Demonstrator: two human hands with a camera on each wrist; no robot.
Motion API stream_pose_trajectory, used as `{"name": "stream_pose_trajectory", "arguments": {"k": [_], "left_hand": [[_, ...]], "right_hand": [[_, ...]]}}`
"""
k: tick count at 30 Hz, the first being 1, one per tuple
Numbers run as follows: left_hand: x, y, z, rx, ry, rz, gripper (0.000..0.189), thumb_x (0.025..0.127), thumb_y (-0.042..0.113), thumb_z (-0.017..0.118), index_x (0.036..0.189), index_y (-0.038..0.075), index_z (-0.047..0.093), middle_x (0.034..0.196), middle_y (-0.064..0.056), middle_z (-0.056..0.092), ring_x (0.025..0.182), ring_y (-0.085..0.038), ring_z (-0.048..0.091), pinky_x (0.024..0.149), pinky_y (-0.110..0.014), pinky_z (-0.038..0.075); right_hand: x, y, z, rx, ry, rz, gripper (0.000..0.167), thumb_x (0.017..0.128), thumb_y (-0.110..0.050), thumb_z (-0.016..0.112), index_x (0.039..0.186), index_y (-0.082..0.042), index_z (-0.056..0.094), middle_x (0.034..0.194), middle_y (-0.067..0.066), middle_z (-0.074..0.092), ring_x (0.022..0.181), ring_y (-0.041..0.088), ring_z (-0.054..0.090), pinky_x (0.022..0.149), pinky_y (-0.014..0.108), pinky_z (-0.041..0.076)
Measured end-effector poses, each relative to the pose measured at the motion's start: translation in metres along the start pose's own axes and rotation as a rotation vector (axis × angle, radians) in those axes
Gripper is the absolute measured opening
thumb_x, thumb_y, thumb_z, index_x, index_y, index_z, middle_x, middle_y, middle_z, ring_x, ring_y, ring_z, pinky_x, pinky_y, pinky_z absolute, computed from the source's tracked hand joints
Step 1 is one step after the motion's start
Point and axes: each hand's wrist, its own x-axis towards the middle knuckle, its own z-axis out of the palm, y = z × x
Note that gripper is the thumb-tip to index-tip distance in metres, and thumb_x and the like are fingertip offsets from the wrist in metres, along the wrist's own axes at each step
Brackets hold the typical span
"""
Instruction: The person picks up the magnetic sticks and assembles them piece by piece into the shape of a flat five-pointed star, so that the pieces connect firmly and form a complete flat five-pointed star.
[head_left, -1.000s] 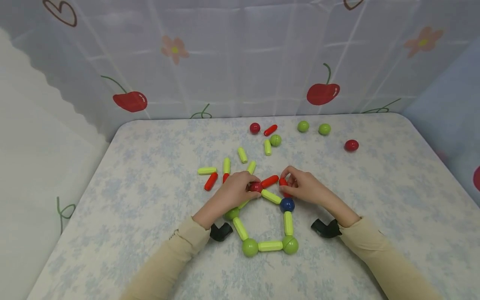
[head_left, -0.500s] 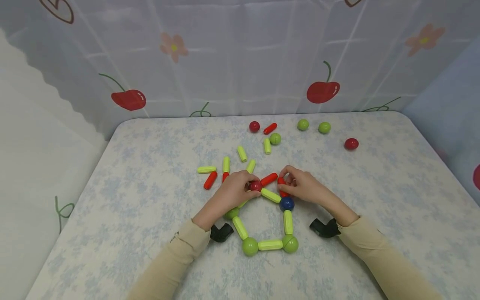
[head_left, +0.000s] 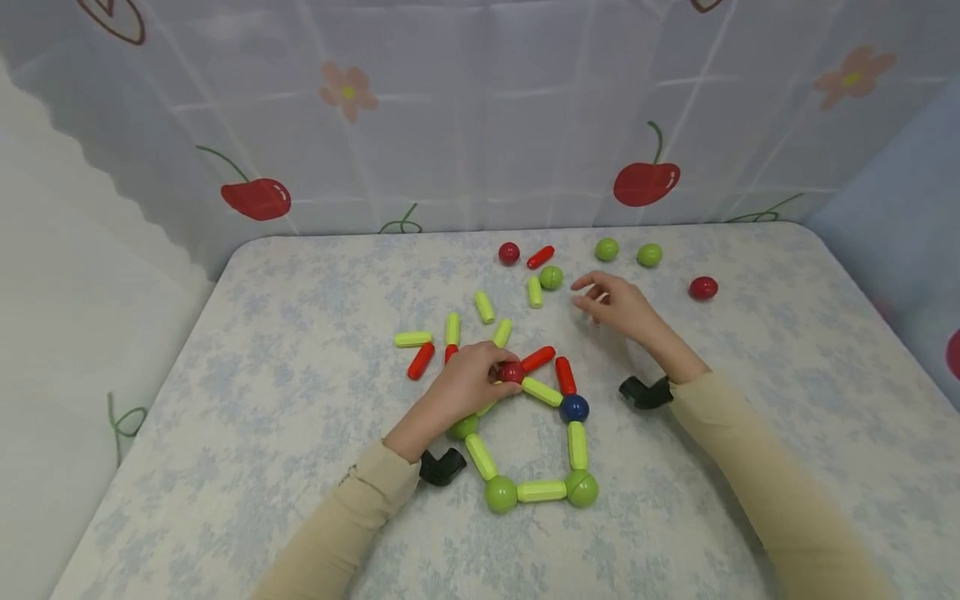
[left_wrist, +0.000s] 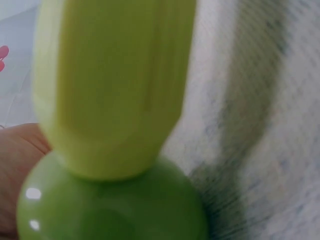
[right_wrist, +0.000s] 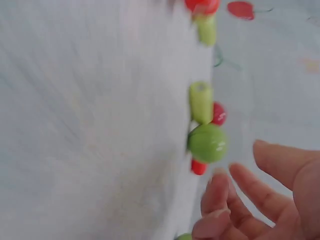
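Observation:
My left hand (head_left: 467, 379) pinches a red ball (head_left: 512, 372) at the top of a ring of yellow-green rods and balls. Two red rods stick out there: one red rod (head_left: 538, 359) from the red ball, another red rod (head_left: 566, 376) from the blue ball (head_left: 573, 408). Part of the ring lies hidden under the left hand. A green ball (left_wrist: 110, 215) with a yellow-green rod (left_wrist: 115, 90) fills the left wrist view. Holding nothing, my right hand (head_left: 621, 310) hovers with loosely bent fingers, right of a loose green ball (head_left: 551, 277).
Left of the ring lie yellow-green rods (head_left: 413, 339) and a red rod (head_left: 421, 361). Farther back are a red ball (head_left: 509, 253), a red rod (head_left: 541, 257) and two green balls (head_left: 649, 255). Another red ball (head_left: 702, 288) lies at the right. A printed curtain (head_left: 480, 125) hangs behind the table.
My right hand has let go of the red rod, which now stands attached to the blue ball, and moved up and away toward the back. The left hand keeps its grip on the red ball.

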Motion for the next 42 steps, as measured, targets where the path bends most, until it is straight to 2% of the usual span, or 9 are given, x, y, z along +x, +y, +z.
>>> {"name": "stream_pose_trajectory", "arguments": {"k": [2,5,10,13,17,21,24,29,42], "left_hand": [[0.0,-0.001,0.001,-0.006,-0.003,-0.006,0.03,0.081,0.023,0.076,0.108,0.011,0.07,0.087,0.005,0.057,0.074,-0.009,0.052,0.064,-0.022,0.044],[0.0,0.0,0.002,-0.012,-0.005,-0.001,0.03,0.081,0.022,0.076,0.108,0.011,0.07,0.087,0.005,0.056,0.073,-0.009,0.052,0.064,-0.022,0.044],[0.0,-0.001,0.002,-0.008,0.01,-0.003,0.029,0.081,0.023,0.076,0.107,0.011,0.07,0.086,0.005,0.055,0.073,-0.009,0.052,0.064,-0.022,0.044],[-0.001,-0.002,0.002,-0.005,0.014,-0.006,0.028,0.081,0.023,0.075,0.106,0.012,0.071,0.086,0.005,0.056,0.073,-0.009,0.052,0.064,-0.022,0.044],[-0.001,-0.002,0.002,-0.01,0.02,-0.004,0.029,0.081,0.023,0.076,0.107,0.011,0.07,0.086,0.005,0.056,0.073,-0.009,0.053,0.064,-0.022,0.044],[-0.001,-0.003,0.001,-0.015,0.029,-0.002,0.03,0.08,0.023,0.076,0.107,0.011,0.07,0.085,0.005,0.056,0.073,-0.009,0.053,0.064,-0.022,0.044],[-0.001,-0.004,0.002,-0.019,0.032,0.006,0.03,0.08,0.023,0.076,0.107,0.011,0.07,0.085,0.005,0.056,0.074,-0.009,0.053,0.064,-0.022,0.044],[-0.001,-0.005,0.002,-0.02,0.029,0.015,0.03,0.081,0.023,0.076,0.108,0.01,0.069,0.086,0.004,0.056,0.074,-0.01,0.053,0.065,-0.022,0.045],[-0.002,-0.003,0.001,-0.037,0.014,0.004,0.03,0.081,0.022,0.075,0.108,0.009,0.068,0.085,0.004,0.055,0.074,-0.011,0.052,0.064,-0.022,0.044]], "right_hand": [[0.021,0.004,0.0,-0.021,0.041,0.019,0.036,0.095,-0.021,0.057,0.125,-0.001,0.053,0.102,0.019,0.057,0.08,0.029,0.057,0.063,0.036,0.045],[0.044,0.006,0.004,-0.063,0.043,0.008,0.041,0.095,-0.025,0.057,0.129,-0.002,0.051,0.109,0.021,0.055,0.088,0.031,0.055,0.069,0.039,0.045],[0.06,0.002,0.009,-0.087,-0.013,-0.022,0.038,0.093,-0.025,0.06,0.121,0.0,0.055,0.109,0.022,0.055,0.092,0.033,0.052,0.073,0.042,0.044],[0.054,0.003,0.01,-0.082,-0.041,0.003,0.037,0.093,-0.025,0.061,0.119,0.0,0.055,0.109,0.022,0.054,0.095,0.034,0.051,0.077,0.044,0.044],[0.029,0.007,0.009,-0.064,-0.083,0.01,0.037,0.092,-0.026,0.062,0.118,0.0,0.058,0.106,0.019,0.056,0.094,0.031,0.051,0.077,0.041,0.044],[0.002,0.008,0.011,-0.035,-0.142,-0.067,0.034,0.091,-0.025,0.063,0.115,0.0,0.062,0.095,0.011,0.058,0.085,0.026,0.052,0.07,0.036,0.045],[-0.009,0.008,0.014,-0.021,-0.177,-0.124,0.031,0.092,-0.023,0.063,0.113,-0.001,0.063,0.088,0.006,0.057,0.079,0.023,0.052,0.067,0.034,0.044],[-0.016,0.005,0.016,0.001,-0.212,-0.148,0.028,0.092,-0.02,0.062,0.113,0.0,0.064,0.09,0.003,0.06,0.079,0.021,0.052,0.068,0.033,0.045],[-0.021,0.002,0.014,0.008,-0.274,-0.126,0.032,0.095,-0.025,0.057,0.112,0.001,0.063,0.092,0.006,0.059,0.079,0.022,0.052,0.067,0.033,0.044]]}}
